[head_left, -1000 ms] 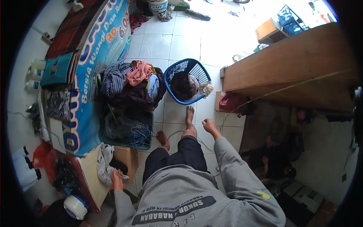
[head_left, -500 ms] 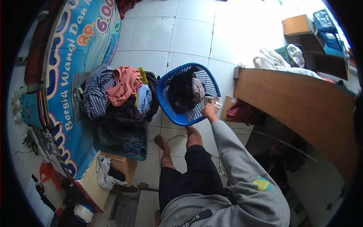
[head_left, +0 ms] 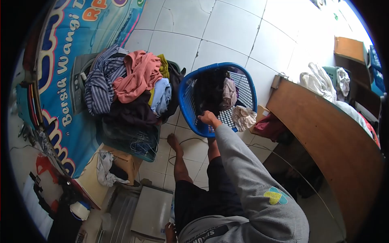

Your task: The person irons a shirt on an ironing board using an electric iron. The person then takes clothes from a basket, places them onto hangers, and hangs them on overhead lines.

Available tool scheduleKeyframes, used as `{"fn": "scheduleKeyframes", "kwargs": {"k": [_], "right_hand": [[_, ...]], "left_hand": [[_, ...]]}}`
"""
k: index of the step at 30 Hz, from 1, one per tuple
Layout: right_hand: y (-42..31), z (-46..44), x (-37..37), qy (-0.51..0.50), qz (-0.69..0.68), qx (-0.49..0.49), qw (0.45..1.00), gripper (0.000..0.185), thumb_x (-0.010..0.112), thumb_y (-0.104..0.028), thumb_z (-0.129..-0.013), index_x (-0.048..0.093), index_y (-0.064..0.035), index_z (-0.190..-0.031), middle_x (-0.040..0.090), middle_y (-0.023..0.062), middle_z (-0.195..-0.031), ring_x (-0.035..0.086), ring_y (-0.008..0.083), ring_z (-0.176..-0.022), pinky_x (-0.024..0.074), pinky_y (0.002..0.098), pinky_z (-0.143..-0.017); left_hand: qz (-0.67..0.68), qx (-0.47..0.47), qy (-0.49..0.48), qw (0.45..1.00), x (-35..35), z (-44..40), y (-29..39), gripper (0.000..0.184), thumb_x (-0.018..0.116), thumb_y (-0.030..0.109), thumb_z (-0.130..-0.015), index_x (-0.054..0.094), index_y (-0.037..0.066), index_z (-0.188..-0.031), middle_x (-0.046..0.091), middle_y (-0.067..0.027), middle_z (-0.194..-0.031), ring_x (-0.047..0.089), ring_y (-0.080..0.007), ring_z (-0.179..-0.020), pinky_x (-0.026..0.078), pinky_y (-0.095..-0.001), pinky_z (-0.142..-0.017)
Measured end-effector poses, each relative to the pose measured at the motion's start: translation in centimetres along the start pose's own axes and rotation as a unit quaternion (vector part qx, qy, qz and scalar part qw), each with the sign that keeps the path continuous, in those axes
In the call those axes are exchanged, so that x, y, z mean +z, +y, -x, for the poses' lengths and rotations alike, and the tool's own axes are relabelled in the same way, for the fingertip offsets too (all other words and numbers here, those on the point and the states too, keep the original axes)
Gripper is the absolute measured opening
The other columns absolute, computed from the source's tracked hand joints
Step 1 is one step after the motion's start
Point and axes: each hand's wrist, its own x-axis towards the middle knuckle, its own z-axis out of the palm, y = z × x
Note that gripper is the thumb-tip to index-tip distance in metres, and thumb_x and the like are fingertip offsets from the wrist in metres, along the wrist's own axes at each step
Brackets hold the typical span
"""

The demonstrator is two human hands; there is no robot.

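A blue plastic laundry basket [head_left: 187, 117] stands on the tiled floor in front of me, holding a black garment [head_left: 206, 91] and a greyish-pink cloth [head_left: 229, 94]. My right hand [head_left: 208, 118] reaches over its near side, fingers curled at the lower edge of the black garment. Just right of that hand, a cream cloth [head_left: 244, 118] lies over the basket's right rim. Low in the view, beside my shorts, my left hand [head_left: 170, 232] shows only in part; its fingers are not clear.
Left of the basket, a dark green crate [head_left: 152, 156] bears piled clothes, including a pink garment [head_left: 137, 77] and a striped one [head_left: 101, 81]. A brown wooden table [head_left: 324, 129] stands at right. A cable [head_left: 296, 170] crosses the floor. A printed banner [head_left: 60, 89] hangs left.
My right hand has let go of the cream cloth at the basket's right rim and moved left to the black garment. The view has shifted, so the basket appears farther right.
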Motion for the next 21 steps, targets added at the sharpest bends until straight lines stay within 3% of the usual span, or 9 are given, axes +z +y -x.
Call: {"fn": "scheduleKeyframes", "kwargs": {"k": [2, 4, 5, 7, 10, 14, 18, 20, 21], "right_hand": [[-1.4, 2.4, -0.2, 0.032, 0.004, 0.015, 0.999, 0.058, 0.069, -0.045, -0.092, 0.069, 0.0082, -0.116, 0.066, 0.0323, -0.123, 0.064, 0.0451, -0.119, 0.0501, 0.0476, -0.103], [-2.7, 6.0, -0.2, 0.27, -0.06, 0.041, 0.96, 0.06, 0.071, -0.046, -0.09, 0.064, 0.0077, -0.118, 0.067, 0.0329, -0.12, 0.064, 0.046, -0.117, 0.0492, 0.0489, -0.102], [-3.8, 8.0, -0.9, 0.279, -0.055, 0.033, 0.958, 0.06, 0.071, -0.046, -0.09, 0.064, 0.0077, -0.118, 0.067, 0.0329, -0.12, 0.064, 0.046, -0.117, 0.0492, 0.0489, -0.102], [-6.7, 13.0, -2.9, 0.205, -0.017, 0.012, 0.978, 0.058, 0.069, -0.044, -0.092, 0.061, 0.0068, -0.12, 0.068, 0.0325, -0.114, 0.064, 0.0489, -0.112, 0.0493, 0.0503, -0.1], [-12.5, 23.0, -6.0, 0.263, 0.057, -0.129, 0.954, 0.043, 0.067, -0.036, -0.092, 0.065, 0.0036, -0.107, 0.068, 0.0322, -0.105, 0.065, 0.0482, -0.103, 0.0498, 0.0542, -0.092], [-20.7, 40.1, -13.4, 0.111, 0.127, -0.195, 0.966, 0.034, 0.068, -0.03, -0.09, 0.066, 0.0039, -0.089, 0.067, 0.0302, -0.102, 0.064, 0.0448, -0.103, 0.0498, 0.0513, -0.087], [-24.2, 54.4, -17.4, 0.088, 0.18, -0.425, 0.883, 0.03, 0.071, -0.022, -0.086, 0.062, 0.007, -0.089, 0.061, 0.0199, -0.095, 0.062, 0.0326, -0.097, 0.0481, 0.043, -0.085], [-24.9, 60.7, -17.3, 0.076, -0.016, -0.466, 0.881, 0.029, 0.072, -0.015, -0.081, 0.063, 0.0086, -0.095, 0.062, 0.0152, -0.101, 0.06, 0.0242, -0.101, 0.0468, 0.0381, -0.087], [-26.1, 64.5, -18.0, -0.001, -0.074, -0.39, 0.918, 0.031, 0.071, -0.011, -0.076, 0.065, 0.0076, -0.101, 0.066, 0.0131, -0.112, 0.059, 0.0206, -0.11, 0.0472, 0.0347, -0.093]], "left_hand": [[0.017, -0.003, 0.003, 1.0, 0.8, 1.7, 1.3, 0.05, 0.06, 0.037, -0.099, 0.055, 0.002, -0.135, 0.063, -0.0161, -0.12, 0.062, -0.0263, -0.105, 0.05, -0.0413, -0.087], [0.036, -0.024, 0.012, 0.999, 1.3, 1.8, 1.0, 0.05, 0.06, 0.034, -0.1, 0.051, 0.004, -0.139, 0.063, -0.017, -0.121, 0.063, -0.0268, -0.103, 0.051, -0.0414, -0.085], [0.044, -0.028, 0.012, 0.999, 1.5, 1.7, 0.7, 0.05, 0.06, 0.033, -0.1, 0.05, 0.004, -0.14, 0.063, -0.0173, -0.121, 0.063, -0.027, -0.102, 0.051, -0.0414, -0.085], [0.104, -0.052, -0.006, 0.993, 1.6, 0.5, 0.2, 0.054, 0.057, 0.031, -0.102, 0.04, 0.006, -0.148, 0.063, -0.0178, -0.121, 0.063, -0.0282, -0.102, 0.052, -0.0441, -0.083], [0.15, 0.045, -0.039, 0.987, 2.0, -4.2, -1.0, 0.058, 0.054, 0.03, -0.104, 0.027, 0.01, -0.152, 0.065, -0.0189, -0.116, 0.066, -0.0294, -0.097, 0.053, -0.0449, -0.077], [0.19, 0.202, -0.064, 0.959, 3.3, -1.9, 7.7, 0.053, 0.052, 0.035, -0.107, 0.035, 0.009, -0.15, 0.062, -0.0154, -0.12, 0.063, -0.0259, -0.101, 0.052, -0.0423, -0.081], [0.198, 0.297, -0.116, 0.927, 4.2, -0.5, 16.4, 0.049, 0.047, 0.036, -0.11, 0.04, 0.01, -0.152, 0.063, -0.0081, -0.12, 0.062, -0.0189, -0.105, 0.051, -0.0379, -0.082], [0.238, 0.357, -0.181, 0.885, 5.7, -0.9, 19.3, 0.052, 0.054, 0.039, -0.105, 0.048, 0.007, -0.145, 0.065, -0.009, -0.121, 0.064, -0.0194, -0.104, 0.051, -0.0356, -0.081], [0.184, 0.394, -0.19, 0.88, 6.1, -0.8, 20.9, 0.057, 0.056, 0.043, -0.104, 0.047, 0.007, -0.146, 0.064, -0.0094, -0.126, 0.063, -0.0205, -0.11, 0.051, -0.0368, -0.084]]}}
